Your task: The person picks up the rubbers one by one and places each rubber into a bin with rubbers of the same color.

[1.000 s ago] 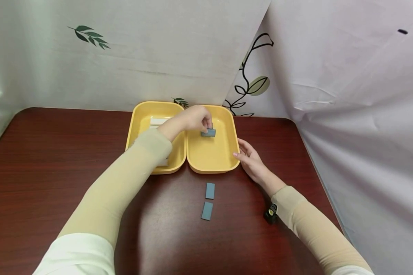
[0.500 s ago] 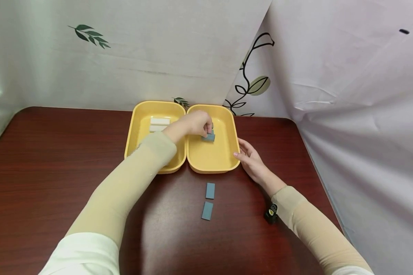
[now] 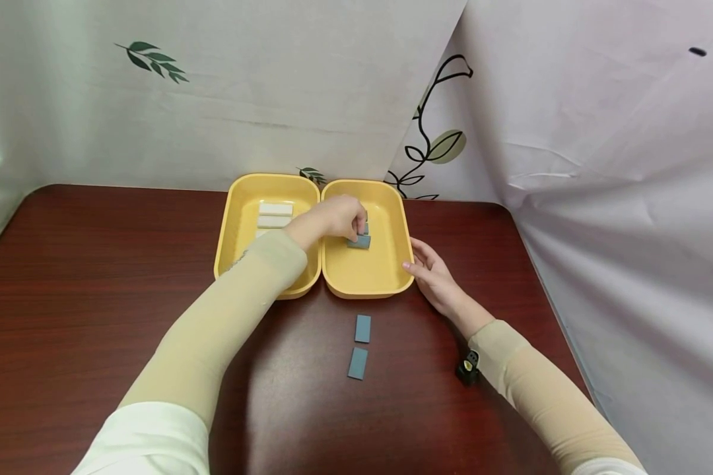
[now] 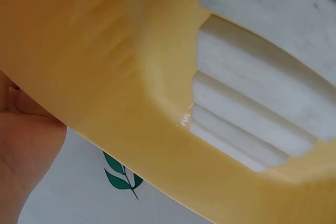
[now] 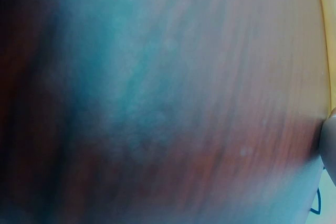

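Note:
Two yellow plastic trays stand side by side. My left hand (image 3: 340,216) reaches across the left tray (image 3: 221,241) into the right tray (image 3: 368,274). Its thumb and fingertips pinch a blue-grey rectangular tile (image 3: 359,243), low over the tray floor. Parts of other blue-grey tiles show just behind it, mostly covered by the fingers. My right hand (image 3: 434,274) holds the right tray's outer side, thumb at the rim and fingers along the wall. White blocks (image 3: 275,210) lie in a row in the left tray; the left wrist view shows these white blocks (image 4: 247,98) close up.
Two more blue-grey tiles, one nearer the trays (image 3: 363,328) and a slightly turned tile (image 3: 358,363), lie on the dark red-brown wooden table (image 3: 297,409). A pale curtain (image 3: 261,99) hangs behind the table, and another sheet (image 3: 618,198) along the right.
My left hand has come slightly nearer with the tile, uncovering more of the white blocks and of a tile behind. My right hand stays at the tray's side.

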`<control>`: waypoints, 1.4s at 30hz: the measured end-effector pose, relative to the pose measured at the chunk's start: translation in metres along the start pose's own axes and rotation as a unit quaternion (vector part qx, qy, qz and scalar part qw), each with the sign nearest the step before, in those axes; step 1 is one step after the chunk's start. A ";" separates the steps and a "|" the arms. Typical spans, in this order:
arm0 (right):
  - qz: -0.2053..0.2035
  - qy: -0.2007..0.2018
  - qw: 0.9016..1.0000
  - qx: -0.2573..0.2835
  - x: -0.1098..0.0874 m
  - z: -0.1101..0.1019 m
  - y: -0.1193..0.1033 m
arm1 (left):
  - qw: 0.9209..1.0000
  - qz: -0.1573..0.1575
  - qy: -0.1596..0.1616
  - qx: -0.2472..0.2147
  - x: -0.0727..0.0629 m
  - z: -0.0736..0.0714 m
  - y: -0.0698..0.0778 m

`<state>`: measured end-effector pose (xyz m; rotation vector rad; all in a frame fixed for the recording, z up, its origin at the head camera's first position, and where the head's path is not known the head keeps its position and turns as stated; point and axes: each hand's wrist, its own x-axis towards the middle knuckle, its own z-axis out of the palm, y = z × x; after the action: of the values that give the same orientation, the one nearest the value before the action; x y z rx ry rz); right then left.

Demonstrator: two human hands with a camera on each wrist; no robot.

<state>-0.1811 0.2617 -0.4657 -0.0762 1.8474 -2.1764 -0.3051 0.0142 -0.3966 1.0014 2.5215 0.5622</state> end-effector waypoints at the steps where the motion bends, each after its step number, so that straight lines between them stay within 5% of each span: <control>1: 0.000 0.000 1.000 0.000 0.000 0.000 0.000 | 1.000 -0.001 0.000 0.001 0.000 0.000 0.000; 42: 0.006 0.006 1.000 0.002 -0.001 0.002 -0.002 | 0.999 -0.013 -0.019 0.046 -0.004 0.006 0.000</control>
<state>-0.1802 0.2598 -0.4628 -0.0520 1.8461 -2.1761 -0.2994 0.0128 -0.4012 1.0011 2.5430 0.4208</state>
